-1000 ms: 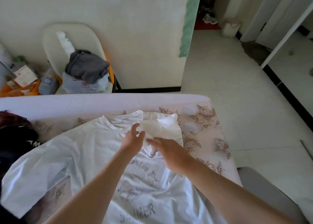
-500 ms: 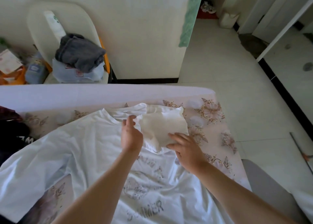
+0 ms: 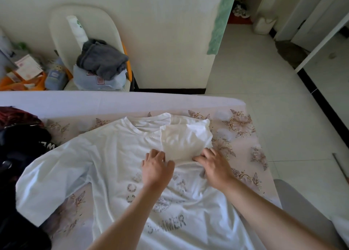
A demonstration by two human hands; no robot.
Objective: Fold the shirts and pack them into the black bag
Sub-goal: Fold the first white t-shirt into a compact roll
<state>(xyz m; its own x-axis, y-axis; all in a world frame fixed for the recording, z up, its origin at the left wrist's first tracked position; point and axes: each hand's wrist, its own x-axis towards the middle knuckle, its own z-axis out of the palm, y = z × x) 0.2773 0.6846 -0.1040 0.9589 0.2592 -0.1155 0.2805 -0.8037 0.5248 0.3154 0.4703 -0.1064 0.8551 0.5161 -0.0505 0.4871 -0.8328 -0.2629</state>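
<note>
White shirt (image 3: 113, 155), left hand (image 3: 157, 167), right hand (image 3: 215, 167) resting

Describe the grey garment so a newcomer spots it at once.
Start at the white chair beyond the bed. On its seat lies a pale blue bundle; the grey garment is crumpled on top. It is the only dark grey fabric there.

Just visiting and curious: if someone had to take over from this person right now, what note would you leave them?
Left hand: at the folded sleeve's near edge, fingers bent, grip unclear.
Right hand: fingers flat, pressing that edge.
White shirt: spread print-up on the bed, one sleeve folded in over the chest.
Done: that fold.
Left: other sleeve, further folds, packing.
Dark heap at the left may include the bag; unclear.
</note>
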